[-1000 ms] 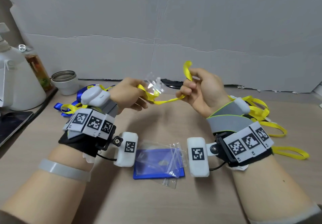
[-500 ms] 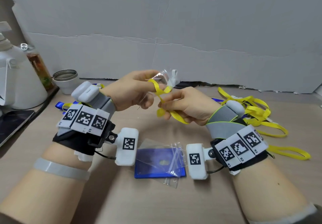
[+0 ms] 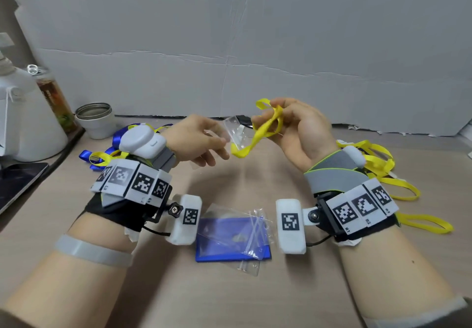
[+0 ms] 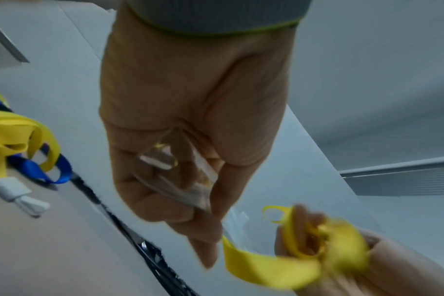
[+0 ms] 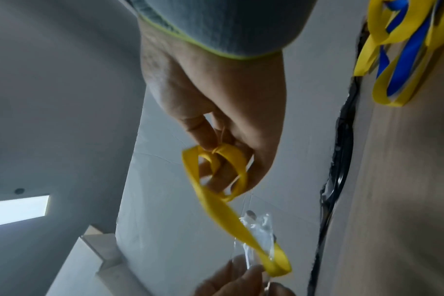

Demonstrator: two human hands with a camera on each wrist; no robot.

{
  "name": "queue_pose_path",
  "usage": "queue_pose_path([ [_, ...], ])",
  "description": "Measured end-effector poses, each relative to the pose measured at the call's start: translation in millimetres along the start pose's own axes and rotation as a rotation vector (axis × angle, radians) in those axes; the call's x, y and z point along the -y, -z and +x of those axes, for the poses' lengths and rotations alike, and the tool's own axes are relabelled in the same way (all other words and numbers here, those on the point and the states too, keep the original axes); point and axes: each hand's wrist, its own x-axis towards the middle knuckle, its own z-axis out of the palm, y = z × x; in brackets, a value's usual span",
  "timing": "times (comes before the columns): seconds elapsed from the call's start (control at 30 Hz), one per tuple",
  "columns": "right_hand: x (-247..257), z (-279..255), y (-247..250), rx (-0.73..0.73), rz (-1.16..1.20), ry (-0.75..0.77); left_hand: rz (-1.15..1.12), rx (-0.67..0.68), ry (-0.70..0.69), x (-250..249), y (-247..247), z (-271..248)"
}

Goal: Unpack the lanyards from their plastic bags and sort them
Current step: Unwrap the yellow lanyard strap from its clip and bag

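the right hand (image 3: 296,126) pinches a bunched yellow ribbon lanyard (image 3: 265,128) between thumb and fingers, raised above the pale wooden worktop (image 3: 229,297). the left hand (image 3: 196,138) grips a small clear plastic bag (image 3: 236,133) in curled fingers, and the lanyard's lower loop hangs just beside the bag's mouth. under the wrists, a blue card holder (image 3: 229,248) lies flat with empty clear bags (image 3: 240,230) on top of it. a pile of loose yellow lanyards (image 3: 383,174) lies at the right, and blue and yellow lanyards (image 3: 102,154) lie tangled at the left, near a white cup with a metal rim (image 3: 94,120).
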Motion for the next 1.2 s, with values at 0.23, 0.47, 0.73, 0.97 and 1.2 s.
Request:
queue_pose_path([
  [0.23, -3, -3, -4, -0.026, -0.200, -0.159, -0.222, -0.092, -0.011, -1, 1, 2],
  [0.47, -14, -3, -5, -0.062, -0.428, -0.145, -0.297, -0.113, -0.076, -7, -1, 0],
  [0.73, -17, 3, 7, -0.216, -1.113, -0.131, -0.359, -0.124, -0.204, -12, -4, -3],
  [0.97, -6, -7, -13, 0.061, -0.894, 0.151, -0.304, 0.031, -0.225, -11, -4, -6],
  [1.2, -10, -8, -5, 0.123, -0.841, 0.108, -0.246, 0.031, -0.159, -3, 3, -2],
])
